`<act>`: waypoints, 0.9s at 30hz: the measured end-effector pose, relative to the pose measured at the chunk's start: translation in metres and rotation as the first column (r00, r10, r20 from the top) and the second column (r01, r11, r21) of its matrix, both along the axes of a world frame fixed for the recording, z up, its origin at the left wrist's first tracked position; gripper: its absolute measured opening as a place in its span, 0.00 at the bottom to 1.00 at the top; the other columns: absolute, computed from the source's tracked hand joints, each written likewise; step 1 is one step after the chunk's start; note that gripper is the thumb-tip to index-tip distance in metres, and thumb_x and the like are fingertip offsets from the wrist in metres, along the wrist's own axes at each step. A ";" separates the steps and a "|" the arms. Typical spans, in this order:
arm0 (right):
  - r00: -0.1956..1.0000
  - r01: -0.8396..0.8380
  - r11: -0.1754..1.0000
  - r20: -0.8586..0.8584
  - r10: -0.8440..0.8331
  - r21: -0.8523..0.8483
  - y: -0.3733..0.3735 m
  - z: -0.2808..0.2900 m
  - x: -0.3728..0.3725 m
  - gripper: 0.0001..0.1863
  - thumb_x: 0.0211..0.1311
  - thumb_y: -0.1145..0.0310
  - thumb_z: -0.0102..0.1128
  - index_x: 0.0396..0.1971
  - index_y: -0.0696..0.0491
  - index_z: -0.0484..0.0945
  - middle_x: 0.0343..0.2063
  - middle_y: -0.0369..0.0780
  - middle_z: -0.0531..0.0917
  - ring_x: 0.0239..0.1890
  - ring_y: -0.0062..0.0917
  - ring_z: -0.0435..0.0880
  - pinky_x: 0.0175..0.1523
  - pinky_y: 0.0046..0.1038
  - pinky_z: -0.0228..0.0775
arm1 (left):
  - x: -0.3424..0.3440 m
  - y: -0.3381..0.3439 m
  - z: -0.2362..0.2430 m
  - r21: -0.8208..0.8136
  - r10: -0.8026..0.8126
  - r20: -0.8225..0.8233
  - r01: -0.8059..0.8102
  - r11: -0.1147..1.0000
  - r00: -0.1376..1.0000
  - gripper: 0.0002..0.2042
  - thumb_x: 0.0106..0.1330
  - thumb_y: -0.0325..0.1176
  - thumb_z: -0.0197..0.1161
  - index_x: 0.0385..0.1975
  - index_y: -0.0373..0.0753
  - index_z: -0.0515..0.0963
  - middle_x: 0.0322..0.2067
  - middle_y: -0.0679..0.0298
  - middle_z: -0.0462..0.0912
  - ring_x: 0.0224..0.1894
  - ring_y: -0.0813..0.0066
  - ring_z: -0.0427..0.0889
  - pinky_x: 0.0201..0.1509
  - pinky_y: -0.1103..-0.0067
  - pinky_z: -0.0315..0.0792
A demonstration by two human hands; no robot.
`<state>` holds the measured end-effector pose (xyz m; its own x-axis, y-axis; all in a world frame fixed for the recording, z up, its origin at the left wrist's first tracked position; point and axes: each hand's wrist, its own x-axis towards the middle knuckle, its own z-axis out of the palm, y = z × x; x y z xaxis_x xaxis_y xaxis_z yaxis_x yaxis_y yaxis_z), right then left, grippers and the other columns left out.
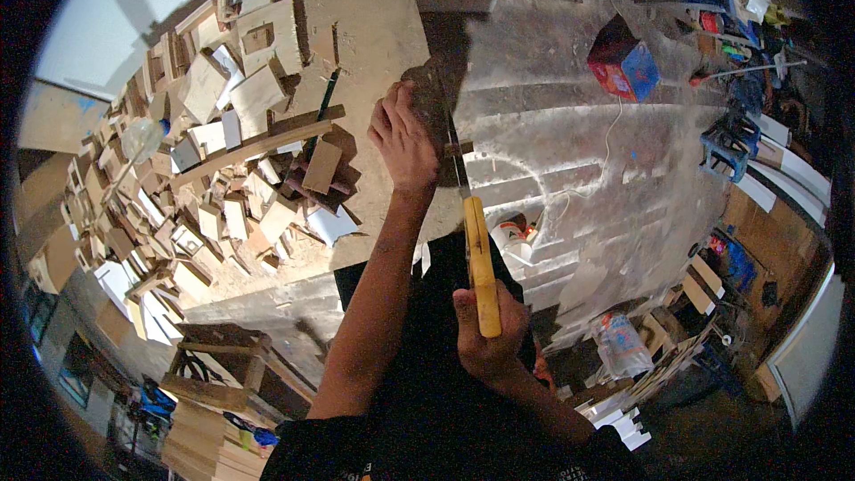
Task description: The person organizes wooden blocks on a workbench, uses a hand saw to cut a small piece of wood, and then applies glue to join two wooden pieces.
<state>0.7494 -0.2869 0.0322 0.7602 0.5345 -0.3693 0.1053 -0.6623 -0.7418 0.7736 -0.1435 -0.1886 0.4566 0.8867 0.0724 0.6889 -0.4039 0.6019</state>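
My right hand (492, 331) is wrapped around the yellow handle of a hand saw (482, 258). The saw's thin blade runs away from me along the right edge of the worktable (378, 44). To the left of the blade, my left hand (406, 141) rests with its fingers apart and slightly bent, pressing down at the table edge. Beneath and beside it is a dark, shadowed surface (429, 105), perhaps a board; its outline is hard to make out. A short wooden strip (459, 149) pokes out by the blade.
Wood offcuts (209, 214) cover the table's left side in a heap, with a long wooden strip (254, 150) across them. On the dusty floor stand a red and blue box (623, 69), a blue stool (730, 144) and a white tub (514, 236). A wooden frame (218, 389) stands lower left.
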 end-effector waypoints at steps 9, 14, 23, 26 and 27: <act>1.000 -0.019 0.999 -0.013 0.019 -0.042 0.005 0.008 0.008 0.17 0.67 0.60 0.60 0.24 0.55 0.70 0.12 0.34 0.68 0.14 0.19 0.66 0.21 0.26 0.58 | 0.001 0.002 0.005 -0.030 -0.021 -0.012 0.021 0.999 1.000 0.24 0.63 0.27 0.49 0.62 0.39 0.64 0.60 0.58 0.67 0.63 0.55 0.63 0.66 0.61 0.52; 0.967 -0.063 0.994 -0.251 0.038 -0.094 0.021 0.023 0.035 0.17 0.67 0.61 0.61 0.23 0.56 0.71 0.13 0.34 0.70 0.16 0.17 0.67 0.21 0.25 0.59 | -0.004 -0.002 -0.009 0.063 -0.006 -0.018 0.007 0.998 1.000 0.24 0.63 0.28 0.51 0.62 0.41 0.64 0.60 0.59 0.68 0.62 0.55 0.63 0.66 0.61 0.51; 0.926 -0.014 0.997 -0.378 -0.013 -0.069 0.012 0.022 0.043 0.19 0.68 0.60 0.61 0.21 0.56 0.71 0.13 0.31 0.70 0.17 0.14 0.66 0.22 0.23 0.59 | -0.002 0.001 -0.001 0.051 0.006 -0.062 -0.003 0.999 0.998 0.23 0.64 0.27 0.51 0.61 0.42 0.64 0.60 0.61 0.67 0.62 0.57 0.63 0.66 0.61 0.51; 0.927 0.005 0.999 -0.373 -0.024 -0.052 0.017 0.024 0.039 0.19 0.68 0.59 0.60 0.21 0.56 0.71 0.13 0.31 0.69 0.17 0.14 0.65 0.22 0.23 0.58 | -0.001 0.000 0.002 0.032 0.010 -0.075 -0.008 0.999 0.997 0.23 0.65 0.27 0.50 0.62 0.42 0.64 0.60 0.61 0.67 0.61 0.57 0.63 0.66 0.61 0.51; 0.933 -0.005 0.999 -0.359 -0.010 -0.041 0.018 0.024 0.039 0.20 0.68 0.59 0.60 0.20 0.56 0.70 0.13 0.31 0.69 0.17 0.14 0.65 0.22 0.23 0.57 | 0.000 0.000 0.003 0.025 0.013 -0.087 -0.011 1.000 0.996 0.23 0.65 0.27 0.50 0.62 0.42 0.64 0.61 0.61 0.67 0.61 0.57 0.63 0.65 0.61 0.51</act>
